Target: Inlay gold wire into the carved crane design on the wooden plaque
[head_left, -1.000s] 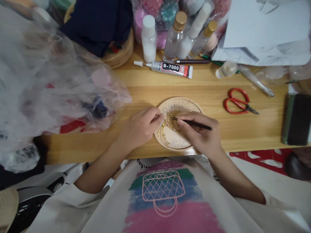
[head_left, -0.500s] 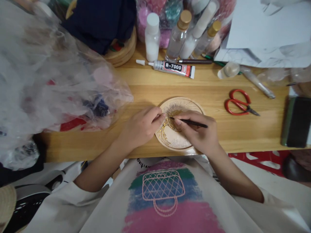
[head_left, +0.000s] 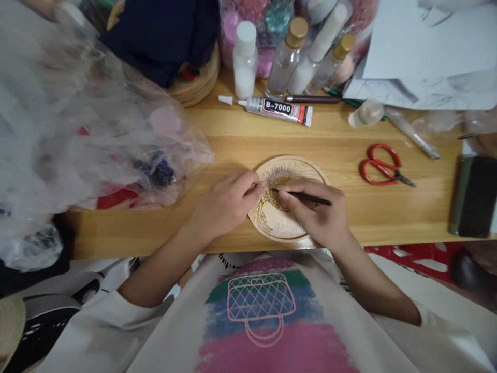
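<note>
Cream disc (head_left: 276,216) flat on table (head_left: 240,137); left hand (head_left: 229,201) over edge, likely steadying, finger grip unclear; right hand (head_left: 323,211) pinches dark tool (head_left: 313,198) near tip, likely for control.

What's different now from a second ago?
The right hand and the thin black tool it holds moved a little left, toward the left hand. I see nothing picked up or let go. The left hand stayed at the round piece; the red scissors and glue tube stayed put.
</note>
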The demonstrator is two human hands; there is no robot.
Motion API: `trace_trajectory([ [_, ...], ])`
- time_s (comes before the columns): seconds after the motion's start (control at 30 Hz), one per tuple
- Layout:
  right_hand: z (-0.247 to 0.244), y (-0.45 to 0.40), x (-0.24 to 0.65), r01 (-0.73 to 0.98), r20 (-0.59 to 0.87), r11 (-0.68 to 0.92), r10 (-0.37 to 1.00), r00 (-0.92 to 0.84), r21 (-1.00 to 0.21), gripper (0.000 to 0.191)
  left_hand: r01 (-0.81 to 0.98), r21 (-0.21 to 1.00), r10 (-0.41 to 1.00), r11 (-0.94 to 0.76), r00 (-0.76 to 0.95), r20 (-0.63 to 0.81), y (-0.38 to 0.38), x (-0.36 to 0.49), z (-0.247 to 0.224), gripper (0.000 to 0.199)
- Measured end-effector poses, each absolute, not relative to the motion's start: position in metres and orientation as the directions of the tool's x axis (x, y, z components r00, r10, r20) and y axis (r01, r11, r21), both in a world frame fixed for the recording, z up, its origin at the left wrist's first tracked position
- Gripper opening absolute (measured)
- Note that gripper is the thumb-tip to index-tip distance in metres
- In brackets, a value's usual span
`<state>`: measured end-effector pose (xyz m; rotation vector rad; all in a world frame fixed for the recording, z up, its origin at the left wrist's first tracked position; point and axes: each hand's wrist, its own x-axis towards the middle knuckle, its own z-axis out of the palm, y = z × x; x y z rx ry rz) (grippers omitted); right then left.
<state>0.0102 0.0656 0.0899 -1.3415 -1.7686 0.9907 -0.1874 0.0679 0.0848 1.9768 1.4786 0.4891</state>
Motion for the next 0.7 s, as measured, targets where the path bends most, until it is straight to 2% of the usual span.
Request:
trace_trajectory([
  [0.4,0.0903,0.0677,0.011,0.464,0.137,0.252,0.954,-0.268,-0.849,0.006,0.694,0.707,0.951,-0.135,0.292,-0.105,0.0669,-0.1874,0.0843,0.021],
  [0.7,0.0893,0.0673,0.0098,0.462,0.081,0.182,0.97,-0.23,-0.868,0.007,0.658,0.742,0.934,-0.128,0.331,-0.132,0.0679,-0.1879,0.0856,0.026],
])
